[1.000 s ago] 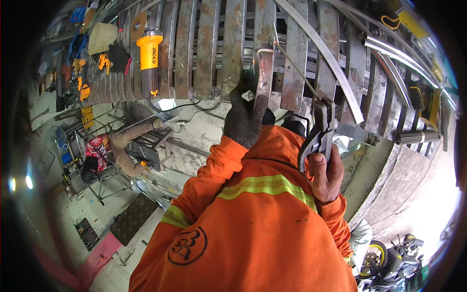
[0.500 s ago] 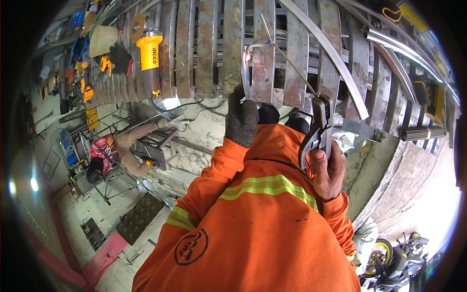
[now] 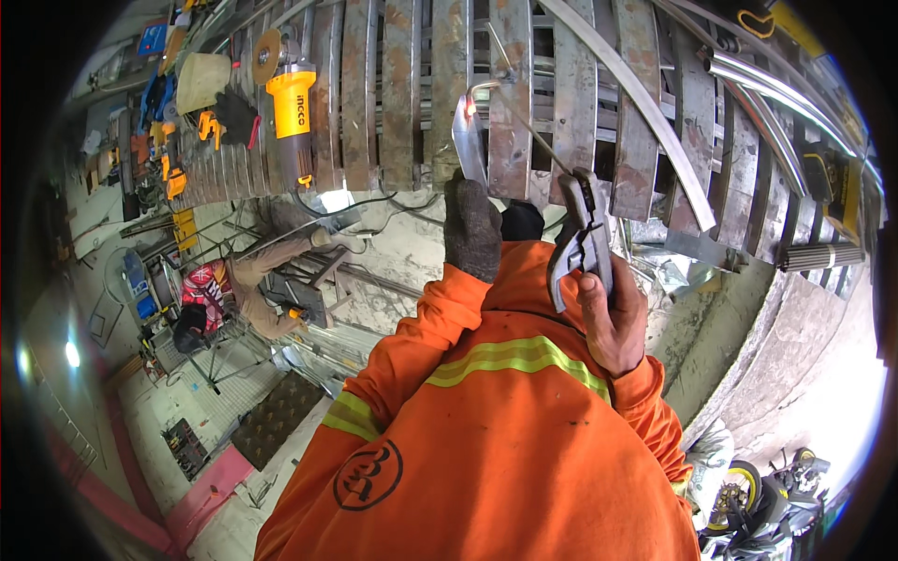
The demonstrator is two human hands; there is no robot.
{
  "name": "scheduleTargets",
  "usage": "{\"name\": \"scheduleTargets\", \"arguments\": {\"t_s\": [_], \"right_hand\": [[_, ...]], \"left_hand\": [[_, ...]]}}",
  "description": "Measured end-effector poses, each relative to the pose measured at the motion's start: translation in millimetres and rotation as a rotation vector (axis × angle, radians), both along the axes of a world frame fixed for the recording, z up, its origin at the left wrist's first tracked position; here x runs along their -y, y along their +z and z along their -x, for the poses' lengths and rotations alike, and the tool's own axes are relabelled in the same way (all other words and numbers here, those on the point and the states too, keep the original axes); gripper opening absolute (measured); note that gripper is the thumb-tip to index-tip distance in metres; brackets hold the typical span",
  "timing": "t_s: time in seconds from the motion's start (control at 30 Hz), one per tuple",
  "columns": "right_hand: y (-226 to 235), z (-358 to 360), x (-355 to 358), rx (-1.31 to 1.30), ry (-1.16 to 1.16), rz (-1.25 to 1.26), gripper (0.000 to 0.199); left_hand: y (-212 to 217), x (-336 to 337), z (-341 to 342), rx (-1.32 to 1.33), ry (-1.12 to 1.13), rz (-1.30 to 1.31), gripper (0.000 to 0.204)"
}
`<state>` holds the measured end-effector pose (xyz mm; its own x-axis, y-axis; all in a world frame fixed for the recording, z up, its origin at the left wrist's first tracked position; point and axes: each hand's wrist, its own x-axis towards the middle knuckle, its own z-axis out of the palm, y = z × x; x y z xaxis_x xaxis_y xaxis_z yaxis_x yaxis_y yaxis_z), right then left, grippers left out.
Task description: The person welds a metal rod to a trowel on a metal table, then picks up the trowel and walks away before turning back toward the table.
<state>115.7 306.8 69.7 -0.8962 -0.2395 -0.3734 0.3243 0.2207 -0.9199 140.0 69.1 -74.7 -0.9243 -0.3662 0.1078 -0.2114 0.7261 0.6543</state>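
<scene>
A dark grey work glove covers my left hand (image 3: 472, 229), its fingers closed round the lower end of a shiny metal strip (image 3: 470, 150). My bare right hand (image 3: 613, 323) grips grey locking pliers (image 3: 582, 229). From their jaws a thin metal rod (image 3: 538, 136) slants up and left over the slatted metal bench (image 3: 510, 159). Near its far end a bent piece (image 3: 485, 85) hooks to the left. A small bright orange glow shows at the hook's tip, against the top of the strip. How rod and hook join is too small to tell.
A yellow angle grinder (image 3: 291, 112) lies on the bench's left, near a dark glove (image 3: 234, 117). A long flat bar (image 3: 645, 103) and metal tubes (image 3: 781, 103) are on the right, with a bundle of rods (image 3: 821, 256). Another person (image 3: 210, 290) works lower left; a motorcycle (image 3: 767, 505) stands lower right.
My right hand and the pliers have shifted left and slightly down, bringing the rod along. The strip in my left hand has tilted and shows a broader face.
</scene>
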Motion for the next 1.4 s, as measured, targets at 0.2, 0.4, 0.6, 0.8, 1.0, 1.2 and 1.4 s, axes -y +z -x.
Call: {"name": "scheduleTargets", "arguments": {"t_s": [0.2,0.4,0.6,0.8,1.0,1.2,1.4], "right_hand": [[-2.2,-0.1,6.7,0.007,0.030,-0.028,0.031],[-9.9,-3.1,9.7,-0.001,0.015,-0.007,0.031],[-1.0,0.5,11.7,0.043,0.024,0.007,0.032],[-0.3,-1.4,14.6,-0.012,0.010,-0.033,0.033],[4.9,1.3,15.9,0.038,0.024,-0.033,0.033],[1.0,0.2,15.3,0.035,0.020,-0.050,0.034],[0.6,1.9,16.2,0.013,0.024,-0.038,0.034]], "left_hand": [[12.3,-8.3,-3.3,-0.041,0.059,-0.333,0.037],[-4.4,-8.8,-6.2,-0.101,0.197,-1.211,0.043],[17.3,-14.9,2.0,-0.034,0.279,-0.672,0.034],[19.4,-12.7,0.0,-0.024,0.249,-0.683,0.025],[22.2,-10.6,-2.7,-0.004,0.224,-0.617,0.025],[20.1,-13.0,-0.3,0.006,0.202,-0.603,0.024],[23.1,-12.4,-0.9,0.010,0.197,-0.575,0.024]]}}
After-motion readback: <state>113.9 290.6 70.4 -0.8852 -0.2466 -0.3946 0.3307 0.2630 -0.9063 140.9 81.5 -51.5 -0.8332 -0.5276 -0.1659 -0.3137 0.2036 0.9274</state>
